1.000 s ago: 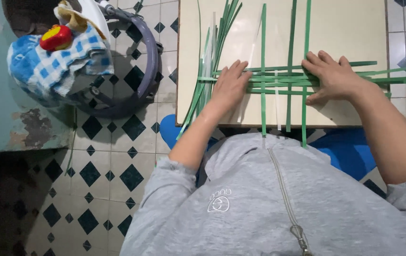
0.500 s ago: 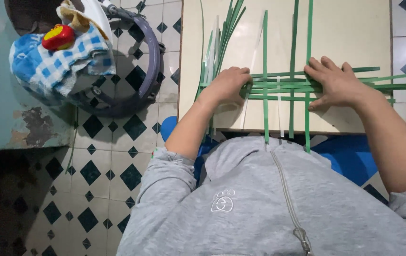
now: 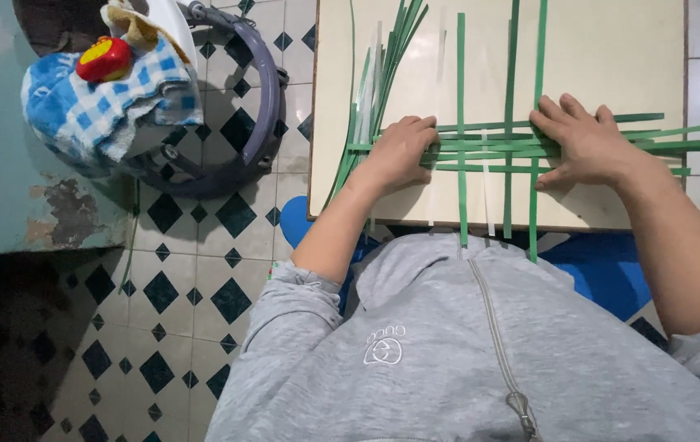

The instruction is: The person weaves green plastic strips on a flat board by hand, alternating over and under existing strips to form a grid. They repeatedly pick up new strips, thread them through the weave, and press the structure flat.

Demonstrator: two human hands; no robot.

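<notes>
Head view. Left hand (image 3: 399, 154) shifted slightly rightward along the horizontal strips since half a second ago; right hand (image 3: 583, 146) unchanged in position. Left fingers (image 3: 425, 124) curled and pressed together, knuckles down on the left ends of the horizontal green strips (image 3: 489, 147); no pinch visible. Right fingers (image 3: 562, 108) spread flat, palm down, pressing the same strips against the worktop (image 3: 612, 49). Three vertical green strips (image 3: 461, 98) crossed through the horizontal ones between both hands, forming a partial weave near the worktop's front edge, lower ends overhanging that edge. Loose bundle of green strips (image 3: 387, 57) lying slanted just left of the weave, beside the left hand. Checked blue cloth (image 3: 96, 115) with red toy (image 3: 104, 59) on the tiled floor (image 3: 186, 278), well apart to the left.
</notes>
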